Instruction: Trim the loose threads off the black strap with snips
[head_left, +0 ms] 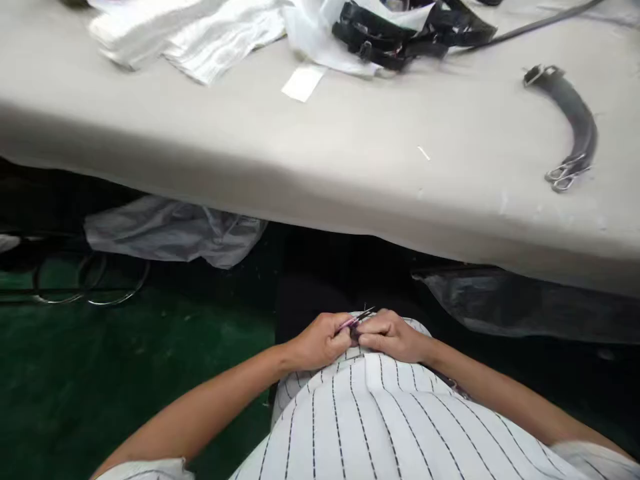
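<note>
My left hand (320,340) and my right hand (393,335) meet low in front of my striped shirt (380,413), below the table's edge. Both are closed, fingertips pinched together on a small thin tool (357,319) with a pinkish part and dark metal tips sticking up between them. Exactly what the tool is I cannot make out. Both hands are well clear of the things on the table.
A wide pale table (320,153) spans the view. A black strap with metal buckles (575,120) lies at right, a heap of black straps (400,33) and white cloth (190,30) at the back, a white tag (303,83) nearby. Plastic bags (170,230) sit beneath on a green floor.
</note>
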`<state>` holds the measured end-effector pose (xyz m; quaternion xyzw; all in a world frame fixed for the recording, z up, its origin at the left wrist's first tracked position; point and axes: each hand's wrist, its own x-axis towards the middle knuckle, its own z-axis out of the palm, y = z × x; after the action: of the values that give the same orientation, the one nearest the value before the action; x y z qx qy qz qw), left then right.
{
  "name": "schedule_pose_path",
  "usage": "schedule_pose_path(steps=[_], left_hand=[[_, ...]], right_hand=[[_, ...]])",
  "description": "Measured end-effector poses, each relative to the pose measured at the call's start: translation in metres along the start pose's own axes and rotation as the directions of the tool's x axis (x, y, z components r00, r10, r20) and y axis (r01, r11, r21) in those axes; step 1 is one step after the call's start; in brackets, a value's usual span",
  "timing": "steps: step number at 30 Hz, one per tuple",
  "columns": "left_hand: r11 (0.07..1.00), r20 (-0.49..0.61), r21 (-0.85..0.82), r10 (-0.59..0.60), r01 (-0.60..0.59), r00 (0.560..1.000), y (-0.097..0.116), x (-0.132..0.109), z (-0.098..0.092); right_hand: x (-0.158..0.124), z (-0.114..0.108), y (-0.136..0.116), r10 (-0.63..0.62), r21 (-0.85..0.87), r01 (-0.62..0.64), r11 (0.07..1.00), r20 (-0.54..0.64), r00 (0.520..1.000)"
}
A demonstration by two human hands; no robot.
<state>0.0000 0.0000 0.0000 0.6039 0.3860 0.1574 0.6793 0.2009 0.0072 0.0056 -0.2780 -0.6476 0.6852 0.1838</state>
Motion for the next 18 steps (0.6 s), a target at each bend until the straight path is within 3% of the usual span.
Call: schedule_pose_path(steps=[6, 10, 15, 18], left_hand=[[0.997, -0.028, -0.078, -0.026, 0.024, 0.999, 0.003, -0.004, 0.005], [0.994, -0.153, -0.108, -0.022, 0.006, 0.988, 0.000, -0.002, 0.011], [0.998, -0.336, -0.064, -0.033, 0.011, 0.941, -0.006, -0.003, 0.018], [1.000, -0.376, 0.012, -0.002, 0.007, 0.927, -0.008, -0.003, 0.017]], right_hand=[[-0.004, -0.004, 0.008, 0.041, 0.129, -0.038, 0.991, -0.019, 0.999], [-0.008, -0.005, 0.009, 0.092, 0.124, -0.075, 0.989, -0.134, 0.987], [-0.006, -0.001, 0.006, 0.214, 0.085, -0.196, 0.977, -0.327, 0.921], [-0.003, -0.001, 0.003, 0.240, 0.057, -0.235, 0.970, -0.335, 0.911]])
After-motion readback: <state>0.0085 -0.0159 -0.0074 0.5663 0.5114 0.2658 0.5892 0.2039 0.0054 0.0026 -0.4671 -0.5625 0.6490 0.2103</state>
